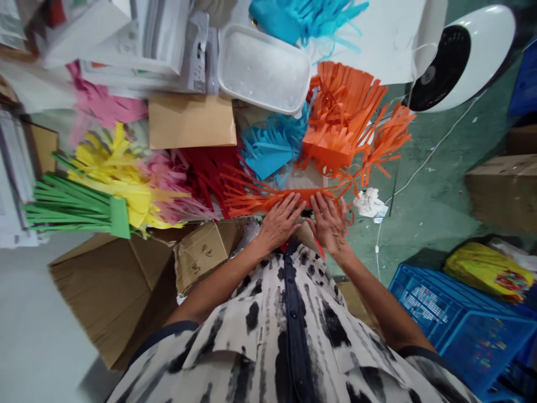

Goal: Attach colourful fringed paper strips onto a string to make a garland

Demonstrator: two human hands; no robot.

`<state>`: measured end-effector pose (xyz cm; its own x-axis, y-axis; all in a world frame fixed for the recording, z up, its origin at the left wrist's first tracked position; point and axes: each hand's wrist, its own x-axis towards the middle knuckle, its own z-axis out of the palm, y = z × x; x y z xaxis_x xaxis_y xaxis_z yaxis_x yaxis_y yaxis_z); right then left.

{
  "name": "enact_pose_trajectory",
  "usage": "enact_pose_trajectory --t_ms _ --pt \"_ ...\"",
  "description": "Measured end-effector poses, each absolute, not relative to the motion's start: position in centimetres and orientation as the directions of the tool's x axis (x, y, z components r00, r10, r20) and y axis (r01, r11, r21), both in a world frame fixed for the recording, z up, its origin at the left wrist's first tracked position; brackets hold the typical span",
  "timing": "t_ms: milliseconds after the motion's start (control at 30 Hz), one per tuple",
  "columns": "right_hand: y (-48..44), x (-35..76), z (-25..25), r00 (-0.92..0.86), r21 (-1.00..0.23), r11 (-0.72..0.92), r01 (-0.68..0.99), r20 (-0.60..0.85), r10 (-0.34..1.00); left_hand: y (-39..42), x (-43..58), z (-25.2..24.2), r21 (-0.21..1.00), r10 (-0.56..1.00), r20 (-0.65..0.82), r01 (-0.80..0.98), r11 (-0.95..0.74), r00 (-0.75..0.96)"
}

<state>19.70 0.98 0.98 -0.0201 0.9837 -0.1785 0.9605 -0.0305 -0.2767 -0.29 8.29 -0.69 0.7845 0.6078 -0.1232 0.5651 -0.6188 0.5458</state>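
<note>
As your left hand (280,223) and right hand (329,223) lie open and flat on the fringed orange paper (251,201), its thin cut strips fan sideways; creased blue paper fringe (268,151) sits at 12 o'clock, green paper fringe (71,210) at 9 o'clock.

Under your palms: your left hand (279,222) and your right hand (329,222) covered the middle of the orange paper fringe (268,201), hiding its surface there.
Between your hands: a small dark shape (307,213) was too small and shadowed to identify.
Top edge: the frame cut off the turquoise paper fringe (285,17).
Upper right: the frame cut off the white round appliance (465,59).
Lower right: the frame cut off your blue plastic crate (457,319).
Cardboard flap: the handwriting on the cardboard flap (203,254) was too small to read.
Yellow bag: the print on the yellow bag (489,271) was too small to make out.
</note>
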Motion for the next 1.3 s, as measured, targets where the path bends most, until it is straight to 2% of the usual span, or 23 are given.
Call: enact_pose_trajectory --t_ms 100,267,433,533,600,667,733,800,867,1067,1300 --pt "0.2 19.8 1.2 0.033 -0.274 -0.074 0.959 -0.155 0.987 8.3 -0.4 -0.4 0.526 0.605 -0.111 0.563 -0.638 0.789" --pt "-0.2 18.9 0.5 -0.095 -0.337 0.033 0.941 -0.168 0.981 8.0 -0.3 -0.2 0.520 0.617 -0.115 0.577 -0.630 0.778" --pt "-0.2 19.8 -0.4 -0.076 -0.328 0.024 0.944 -0.146 0.986 9.4 -5.3 0.5 0.524 0.641 -0.129 0.601 -0.604 0.757" --pt "0.1 20.2 -0.4 -0.077 -0.326 0.043 0.944 -0.090 0.993 11.0 -9.2 1.8 0.452 0.772 -0.063 0.707 -0.543 0.633" --pt "0.4 20.2 -0.3 -0.079 -0.321 0.060 0.945 -0.048 0.996 11.7 -10.3 3.0 0.372 0.879 0.055 0.807 -0.458 0.473" --pt "0.6 20.1 -0.4 -0.079 -0.307 0.071 0.949 -0.015 0.997 11.8 -9.5 3.9 0.353 0.915 0.166 0.845 -0.402 0.367" --pt "0.9 19.9 -0.5 -0.078 -0.289 0.078 0.954 0.012 0.997 11.4 -7.1 4.0 0.414 0.871 0.198 0.767 -0.489 0.449" --pt "1.2 20.0 -0.7 -0.072 -0.272 0.080 0.959 0.038 0.997 10.9 -4.1 3.2 0.497 0.726 0.177 0.576 -0.649 0.665" --pt "1.5 20.3 -0.9 -0.076 -0.264 0.088 0.961 0.054 0.996 10.6 -1.3 1.8 0.536 0.639 0.146 0.483 -0.693 0.755" --pt "3.3 21.8 -0.3 -0.129 -0.282 0.138 0.949 0.049 0.990 11.0 1.1 -1.1 0.554 0.695 0.053 0.558 -0.619 0.717" --pt "4.7 21.5 0.8 -0.100 -0.288 0.099 0.952 0.010 0.995 11.0 0.9 -1.9 0.592 0.737 0.088 0.560 -0.579 0.670"
